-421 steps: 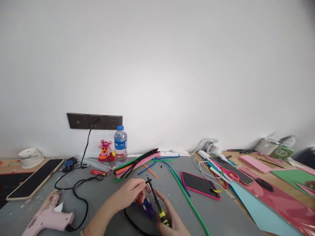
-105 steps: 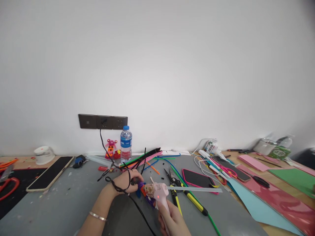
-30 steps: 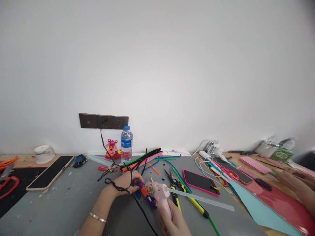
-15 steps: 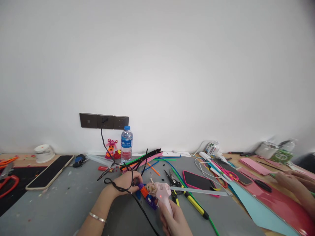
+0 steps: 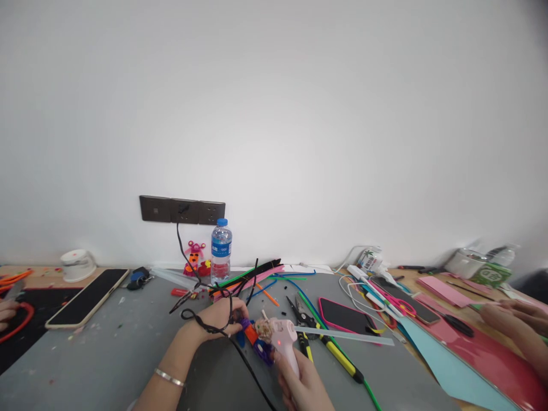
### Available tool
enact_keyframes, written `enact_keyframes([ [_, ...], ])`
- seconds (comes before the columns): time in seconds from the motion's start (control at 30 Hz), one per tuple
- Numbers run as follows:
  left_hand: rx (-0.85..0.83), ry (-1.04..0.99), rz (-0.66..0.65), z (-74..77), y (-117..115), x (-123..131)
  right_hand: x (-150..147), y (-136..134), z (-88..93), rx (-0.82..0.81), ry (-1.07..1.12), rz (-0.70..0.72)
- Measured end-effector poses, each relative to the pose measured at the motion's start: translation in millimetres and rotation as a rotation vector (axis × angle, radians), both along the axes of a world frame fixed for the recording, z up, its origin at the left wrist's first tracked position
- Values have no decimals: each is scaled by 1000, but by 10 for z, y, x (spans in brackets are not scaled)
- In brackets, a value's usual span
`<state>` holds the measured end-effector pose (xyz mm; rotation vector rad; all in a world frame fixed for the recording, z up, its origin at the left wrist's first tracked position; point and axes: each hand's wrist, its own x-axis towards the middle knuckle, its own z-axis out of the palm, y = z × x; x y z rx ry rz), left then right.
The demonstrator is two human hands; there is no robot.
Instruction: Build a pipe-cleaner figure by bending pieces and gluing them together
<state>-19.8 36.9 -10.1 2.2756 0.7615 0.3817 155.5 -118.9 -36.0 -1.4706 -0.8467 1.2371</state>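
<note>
My right hand (image 5: 303, 379) is wrapped round the handle of a pale pink hot glue gun (image 5: 283, 337), with a red light lit on its side. A long clear glue stick (image 5: 346, 334) juts out of its back to the right. My left hand (image 5: 220, 317), a silver bracelet on the wrist, has its fingers closed on a small purple and orange fuzzy figure (image 5: 252, 337). The gun's nozzle end is close beside this figure; the exact contact is hidden. A black cord (image 5: 246, 359) loops over my left hand.
Pliers with yellow-black handles (image 5: 338, 354) and a pink-cased phone (image 5: 345, 315) lie right of the gun. Behind my hands are pipe cleaners (image 5: 252, 277), a water bottle (image 5: 221, 251) and a fuzzy doll (image 5: 194, 260). A co-worker's hands (image 5: 514, 319) are at right; another person's hand (image 5: 7, 314) is at far left.
A person's hand has come in at the far left, by the red-handled scissors. The co-worker's hands at right have shifted slightly. My hands and the glue gun have hardly moved.
</note>
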Motion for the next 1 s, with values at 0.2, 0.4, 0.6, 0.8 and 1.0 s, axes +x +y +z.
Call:
enact_keyframes([
  [0.2,1,-2,-3,-31,16,-1,9,-5,-24,12,-39,-2],
  [0.4,-11,4,2,-36,15,-7,3,-12,-32,-6,-89,-2],
  [0.6,-11,6,-3,-12,8,-8,1,-9,-10,-3,-88,4],
  [0.8,-13,16,0,-2,3,-13,12,2,-47,27,-113,0],
  [1.0,-19,30,7,37,-13,-14,56,-17,26,36,-195,-1],
])
